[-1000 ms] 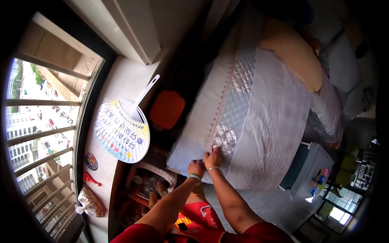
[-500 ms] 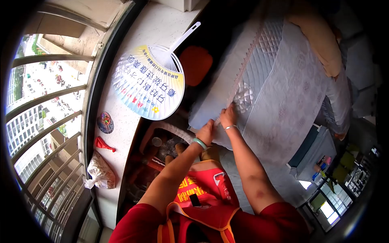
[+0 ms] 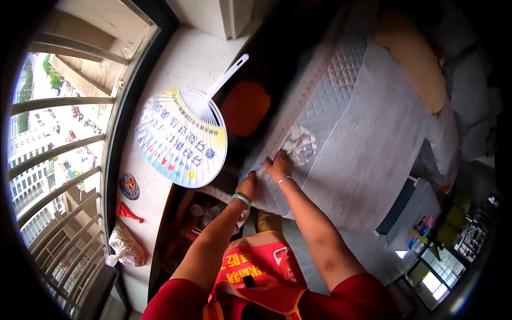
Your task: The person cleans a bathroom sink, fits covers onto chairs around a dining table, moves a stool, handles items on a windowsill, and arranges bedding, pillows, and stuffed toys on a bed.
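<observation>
A pale quilted mattress pad (image 3: 344,72) with a trimmed edge lies over the bed, partly under a light patterned sheet (image 3: 368,144). My left hand (image 3: 247,186), with a green bangle at its wrist, is closed on the pad's border at the near corner of the mattress. Just right of it, my right hand (image 3: 278,165), wearing a silver bangle, pinches the same border beside a wrinkled, shiny patch of quilting. The fingertips of both hands are partly hidden by the hands themselves.
Left of the bed, a windowsill (image 3: 160,213) holds a printed hand fan (image 3: 181,141), a round picture disc (image 3: 129,186), a red item (image 3: 129,212) and a tied plastic bag (image 3: 126,245). An orange-red stool (image 3: 245,108) stands between sill and bed. Tan bedding (image 3: 413,58) lies at the far right.
My hands have moved down and left along the pad's border, with the left now at the mattress corner. The view has shifted, so the sill and fan appear lower.
</observation>
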A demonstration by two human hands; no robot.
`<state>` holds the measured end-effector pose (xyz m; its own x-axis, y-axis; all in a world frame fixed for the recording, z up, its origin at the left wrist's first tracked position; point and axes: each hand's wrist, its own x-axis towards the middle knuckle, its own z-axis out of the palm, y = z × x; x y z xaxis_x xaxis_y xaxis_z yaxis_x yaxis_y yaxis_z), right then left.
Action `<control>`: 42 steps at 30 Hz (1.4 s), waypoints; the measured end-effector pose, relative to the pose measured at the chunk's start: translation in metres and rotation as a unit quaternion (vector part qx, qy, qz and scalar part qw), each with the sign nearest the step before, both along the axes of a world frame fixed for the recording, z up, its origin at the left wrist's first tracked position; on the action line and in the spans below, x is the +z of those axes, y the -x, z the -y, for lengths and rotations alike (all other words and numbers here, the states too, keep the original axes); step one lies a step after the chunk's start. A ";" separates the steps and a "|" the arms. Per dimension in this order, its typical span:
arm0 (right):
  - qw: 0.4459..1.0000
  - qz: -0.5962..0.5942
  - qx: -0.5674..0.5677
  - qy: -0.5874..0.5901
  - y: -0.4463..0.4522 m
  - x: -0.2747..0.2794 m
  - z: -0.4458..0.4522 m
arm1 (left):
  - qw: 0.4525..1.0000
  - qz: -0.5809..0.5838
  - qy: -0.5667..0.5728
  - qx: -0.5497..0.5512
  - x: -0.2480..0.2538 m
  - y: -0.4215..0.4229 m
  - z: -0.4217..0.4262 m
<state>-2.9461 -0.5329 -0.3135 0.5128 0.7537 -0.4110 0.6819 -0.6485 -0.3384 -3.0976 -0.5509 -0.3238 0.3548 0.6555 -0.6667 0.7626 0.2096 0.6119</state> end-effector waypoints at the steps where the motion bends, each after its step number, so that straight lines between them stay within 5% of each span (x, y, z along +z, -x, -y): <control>1: 0.999 -0.041 0.020 0.017 -0.007 -0.003 -0.001 | 1.000 -0.001 0.014 -0.026 0.000 -0.001 -0.004; 3: 0.996 -0.079 0.039 0.028 -0.032 0.003 -0.011 | 0.998 -0.002 0.020 -0.053 0.002 0.000 -0.007; 5: 0.896 -0.381 -0.105 0.203 -0.079 0.032 -0.041 | 0.997 0.008 -0.043 -0.065 -0.001 0.001 -0.006; 6: 0.967 -0.231 -0.052 0.091 -0.105 0.018 -0.051 | 0.999 -0.008 -0.019 -0.032 -0.005 -0.003 -0.007; 8: 0.993 -0.009 -0.015 -0.118 -0.162 -0.017 -0.082 | 1.000 0.010 -0.022 -0.006 0.017 -0.022 -0.027; 13: 0.967 0.211 -0.029 -0.139 -0.237 -0.024 -0.187 | 0.999 0.010 0.044 0.004 0.043 -0.081 -0.078; 14: 0.968 0.206 -0.027 -0.140 -0.239 -0.025 -0.198 | 0.997 0.048 -0.034 0.050 0.027 -0.089 -0.073; 16: 0.983 0.150 -0.100 -0.031 -0.237 -0.012 -0.214 | 0.997 0.026 -0.029 0.065 0.025 -0.098 -0.075; 20: 0.989 0.137 -0.057 0.017 -0.240 -0.014 -0.212 | 0.995 0.019 -0.045 0.087 0.016 -0.093 -0.066; 24: 0.991 0.082 -0.080 -0.064 -0.247 -0.008 -0.215 | 0.995 0.033 -0.042 0.084 0.024 -0.086 -0.064; 29: 0.992 0.123 -0.023 -0.026 -0.248 -0.035 -0.222 | 0.993 0.027 -0.083 0.085 -0.003 -0.084 -0.052; 31: 0.990 0.095 0.001 -0.105 -0.250 -0.040 -0.222 | 0.990 0.077 0.035 0.111 -0.004 -0.077 -0.060; 36: 0.996 0.073 -0.032 -0.033 -0.247 -0.010 -0.223 | 0.986 0.147 0.008 0.077 -0.017 -0.067 -0.063; 38: 0.988 -0.088 0.044 -0.119 -0.265 -0.026 -0.205 | 0.987 0.132 0.033 0.083 -0.013 -0.070 -0.067; 39: 0.981 -0.172 0.015 -0.087 -0.254 0.025 -0.197 | 0.987 0.121 0.052 0.094 -0.012 -0.068 -0.065; 42: 0.915 0.149 0.146 -0.345 -0.232 -0.003 -0.146 | 0.981 0.133 0.067 0.122 -0.026 -0.068 -0.065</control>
